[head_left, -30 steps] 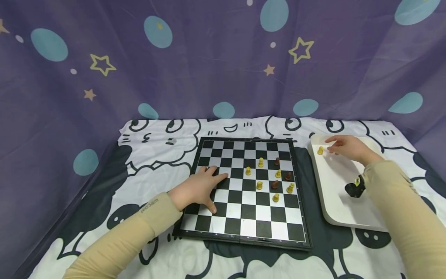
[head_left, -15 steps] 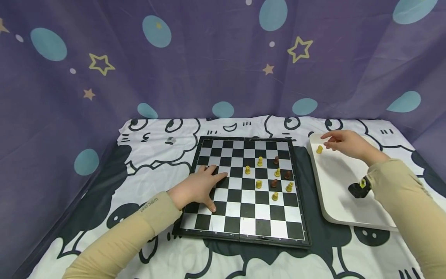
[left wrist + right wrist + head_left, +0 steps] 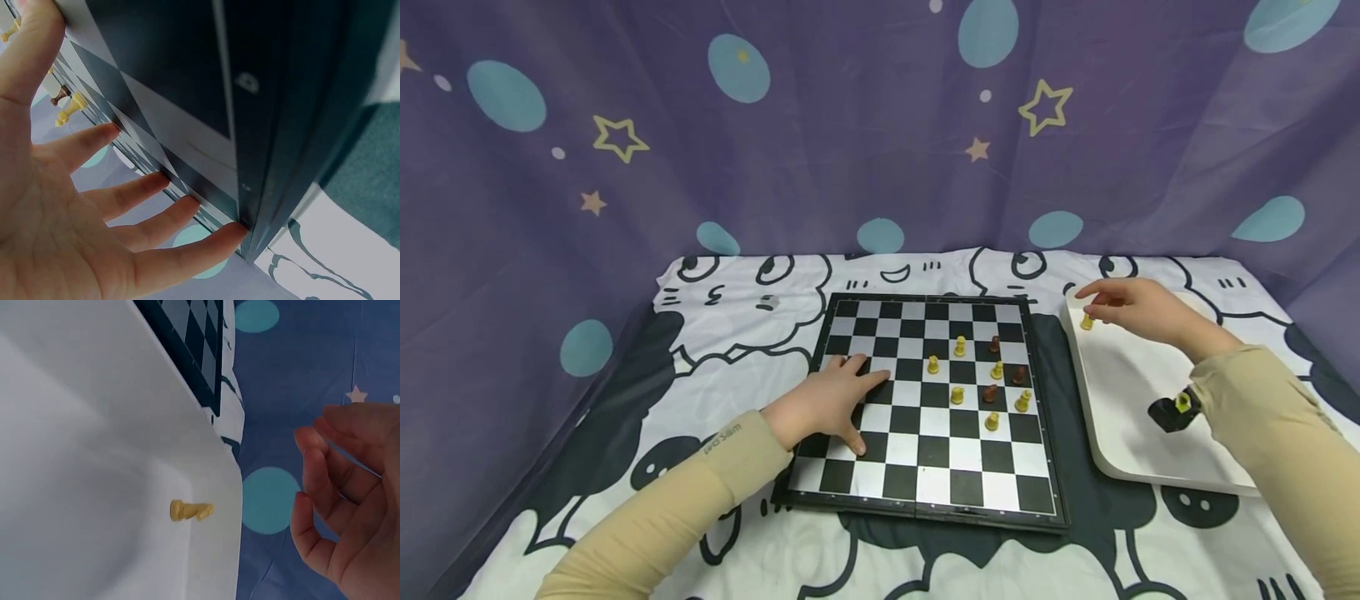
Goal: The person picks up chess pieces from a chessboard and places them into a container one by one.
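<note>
A yellow chess knight [image 3: 190,510] is in the far left corner of the white tray [image 3: 1105,454]. Above it hovers my right hand [image 3: 1142,312], fingers loosely bent and holding nothing; in the right wrist view a gap shows between hand and piece. My left hand [image 3: 823,404] rests on the left side of the black-and-white chessboard [image 3: 934,454], fingers spread, their tips on the squares in the left wrist view. Several yellow chess pieces [image 3: 957,396] and three dark red ones [image 3: 990,393] stand on the board's right half.
The tray's raised rim runs alongside the board's right edge, a strip of cloth between them. A cartoon-print cloth [image 3: 737,308] lies under everything. Behind it hangs a purple curtain [image 3: 865,133]. A small black wrist device [image 3: 1176,411] juts below the right sleeve.
My right hand first lifts slightly, then shifts left until its fingers overlap the yellow knight in the head view. My left hand stays put on the board.
</note>
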`<state>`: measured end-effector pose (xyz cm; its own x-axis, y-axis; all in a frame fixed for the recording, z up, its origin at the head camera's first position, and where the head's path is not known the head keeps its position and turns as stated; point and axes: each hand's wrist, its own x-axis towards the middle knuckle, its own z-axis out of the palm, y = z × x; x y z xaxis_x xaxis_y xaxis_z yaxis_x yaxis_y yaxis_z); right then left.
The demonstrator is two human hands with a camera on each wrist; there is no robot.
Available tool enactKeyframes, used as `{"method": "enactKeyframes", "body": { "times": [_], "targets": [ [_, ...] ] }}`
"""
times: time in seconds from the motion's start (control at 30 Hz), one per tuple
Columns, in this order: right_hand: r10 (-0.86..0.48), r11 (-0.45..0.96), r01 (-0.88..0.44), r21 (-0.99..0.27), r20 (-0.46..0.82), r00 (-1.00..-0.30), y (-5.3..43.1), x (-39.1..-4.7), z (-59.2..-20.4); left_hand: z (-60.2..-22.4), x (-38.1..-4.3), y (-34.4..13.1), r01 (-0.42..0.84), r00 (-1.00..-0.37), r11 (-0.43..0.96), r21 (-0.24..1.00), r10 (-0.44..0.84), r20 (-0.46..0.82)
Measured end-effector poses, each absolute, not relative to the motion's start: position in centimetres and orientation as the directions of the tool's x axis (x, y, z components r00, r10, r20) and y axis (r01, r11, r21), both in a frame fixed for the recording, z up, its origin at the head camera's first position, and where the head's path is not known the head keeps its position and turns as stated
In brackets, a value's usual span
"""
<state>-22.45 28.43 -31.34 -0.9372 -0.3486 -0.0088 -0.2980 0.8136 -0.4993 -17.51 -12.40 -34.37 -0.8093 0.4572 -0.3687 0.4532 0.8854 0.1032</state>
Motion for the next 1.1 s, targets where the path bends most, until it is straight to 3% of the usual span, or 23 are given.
{"method": "enactKeyframes", "body": {
  "times": [0.53,1.1],
  "targets": [
    [-0.436,0.791,-0.391,-0.472,0.015,-0.900,24.0,-21.0,-30.2,-34.3,-17.5,-12.4,0.454,-0.809,0.885,0.102,0.458,-0.369],
    [-0.557,0.737,-0.443,-0.510,-0.087,-0.826,20.1,-20.0,-31.0,-34.4,-17.6,-12.4,0.456,-0.810,0.885,0.094,0.457,-0.368]
  ]
}}
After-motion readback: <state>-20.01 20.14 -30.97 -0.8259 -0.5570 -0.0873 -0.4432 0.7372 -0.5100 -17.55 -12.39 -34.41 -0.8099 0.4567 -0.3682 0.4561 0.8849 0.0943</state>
